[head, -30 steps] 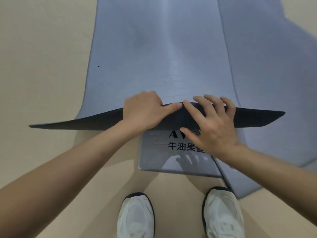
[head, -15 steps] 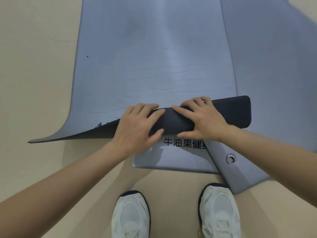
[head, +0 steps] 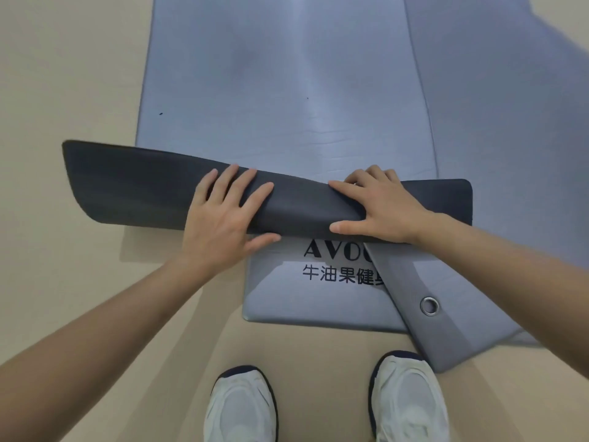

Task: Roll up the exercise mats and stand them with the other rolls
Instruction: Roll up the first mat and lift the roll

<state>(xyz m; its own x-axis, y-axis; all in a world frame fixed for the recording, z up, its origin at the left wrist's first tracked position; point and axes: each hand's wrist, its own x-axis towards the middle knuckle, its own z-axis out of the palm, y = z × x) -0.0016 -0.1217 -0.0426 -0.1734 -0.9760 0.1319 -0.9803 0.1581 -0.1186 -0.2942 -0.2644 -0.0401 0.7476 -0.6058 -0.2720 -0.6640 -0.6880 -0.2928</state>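
The right hand has its grip clamped on the dark fold, fingers curled over the far edge and thumb along the near edge. Beside it, the left hand presses flat on the fold, fingers straight and spread apart. The fold is the turned-over near end of a blue-grey mat, which stretches away beyond it. Nearer than the fold lie a printed mat and an eyelet, then white shoes on the floor.

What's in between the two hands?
In the head view, only the mat's dark folded-over end lies between the left hand and right hand.
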